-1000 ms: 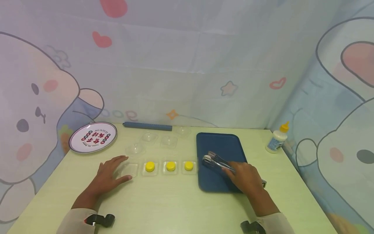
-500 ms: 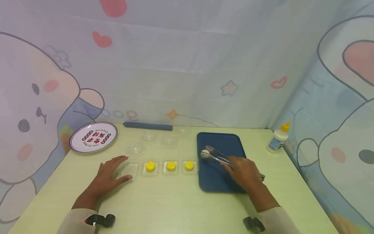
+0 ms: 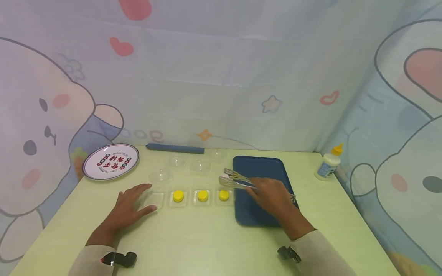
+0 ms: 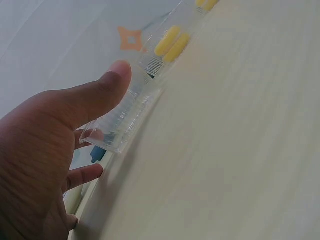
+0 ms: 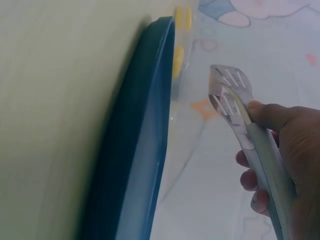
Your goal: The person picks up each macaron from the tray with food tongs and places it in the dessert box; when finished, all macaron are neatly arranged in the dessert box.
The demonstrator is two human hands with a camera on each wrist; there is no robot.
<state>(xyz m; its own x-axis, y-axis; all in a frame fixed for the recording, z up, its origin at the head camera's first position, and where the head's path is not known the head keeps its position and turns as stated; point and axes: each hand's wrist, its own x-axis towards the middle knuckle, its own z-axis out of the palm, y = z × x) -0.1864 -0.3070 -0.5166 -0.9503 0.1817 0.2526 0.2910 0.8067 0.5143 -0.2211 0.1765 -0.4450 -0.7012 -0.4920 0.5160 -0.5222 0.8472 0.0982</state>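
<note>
My right hand (image 3: 271,197) grips a pair of metal tongs (image 5: 265,165) with slotted heads. Between those heads is a small pale round piece (image 3: 225,176), mostly covered by them; its kind is hard to tell. The tongs reach past the tray's left edge, above the rightmost clear box. At the left, my left hand (image 3: 125,209) lies spread beside a clear plastic box base (image 3: 154,200), thumb near its front and fingers near its back. Three more such bases in a row each hold a yellow macaron (image 3: 178,196), which shows two layers in the left wrist view.
A dark blue tray (image 3: 257,214) lies under my right forearm. Behind the row stand several clear domed lids (image 3: 200,165). A plate with red writing (image 3: 100,172), a blue-grey stick (image 3: 174,148) and a glue bottle (image 3: 327,168) with a yellow cap line the edges.
My right hand has lifted the tongs with the pale piece off the tray and carried them left toward the row of boxes. The left hand stays where it was.
</note>
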